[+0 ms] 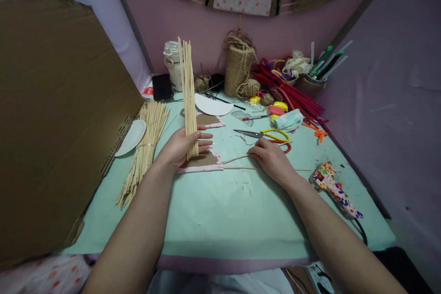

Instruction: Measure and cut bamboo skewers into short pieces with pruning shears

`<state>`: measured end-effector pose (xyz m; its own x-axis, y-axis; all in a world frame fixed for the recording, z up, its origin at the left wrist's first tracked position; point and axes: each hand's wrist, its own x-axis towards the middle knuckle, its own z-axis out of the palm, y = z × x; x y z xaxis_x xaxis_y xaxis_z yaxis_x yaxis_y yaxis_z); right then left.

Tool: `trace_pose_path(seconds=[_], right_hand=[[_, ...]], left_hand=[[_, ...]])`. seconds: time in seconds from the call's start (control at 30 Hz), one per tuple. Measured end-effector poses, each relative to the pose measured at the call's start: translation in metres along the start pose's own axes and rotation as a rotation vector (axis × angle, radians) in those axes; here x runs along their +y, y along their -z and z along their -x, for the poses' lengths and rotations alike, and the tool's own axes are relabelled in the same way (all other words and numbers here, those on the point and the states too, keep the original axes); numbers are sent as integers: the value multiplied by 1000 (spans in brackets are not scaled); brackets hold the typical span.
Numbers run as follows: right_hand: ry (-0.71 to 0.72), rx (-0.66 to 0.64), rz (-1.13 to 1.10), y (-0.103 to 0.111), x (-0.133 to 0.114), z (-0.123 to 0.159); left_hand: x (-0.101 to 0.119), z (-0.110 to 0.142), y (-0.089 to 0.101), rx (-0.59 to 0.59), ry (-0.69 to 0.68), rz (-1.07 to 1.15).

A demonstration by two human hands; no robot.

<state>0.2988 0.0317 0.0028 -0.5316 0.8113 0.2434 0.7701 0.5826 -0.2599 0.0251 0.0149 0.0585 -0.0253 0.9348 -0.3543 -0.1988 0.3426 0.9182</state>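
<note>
Left hand (182,147) grips upright skewer bundle (189,96); right hand (270,158) pinches 1 skewer (237,159); no readable writing.

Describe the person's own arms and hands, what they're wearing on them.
Both forearms are bare, with no sleeves in view. The left hand and right hand wear no gloves, and no rings, watch or bracelets show. Nails look short and unpainted.

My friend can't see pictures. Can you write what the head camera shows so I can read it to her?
A person's left hand holds a bundle of wooden sticks upright on a pale green table, while the right hand rests on a single stick lying flat. Yellow-handled scissors, a spool of twine and more loose sticks lie around them.
</note>
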Motion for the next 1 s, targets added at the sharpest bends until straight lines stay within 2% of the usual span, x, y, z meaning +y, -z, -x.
trace_pose_path(seconds=[0.2,0.43,1.0], right_hand=[[70,22,-92,-4,-5,-2],[165,-25,-119,-9,-16,-5],[176,-33,-91,-8,-13,-3]], left_hand=[[-2,-2,1,-16,-8,11],[-2,-1,-1,6,16,5],[-1,-2,-1,5,-4,16]])
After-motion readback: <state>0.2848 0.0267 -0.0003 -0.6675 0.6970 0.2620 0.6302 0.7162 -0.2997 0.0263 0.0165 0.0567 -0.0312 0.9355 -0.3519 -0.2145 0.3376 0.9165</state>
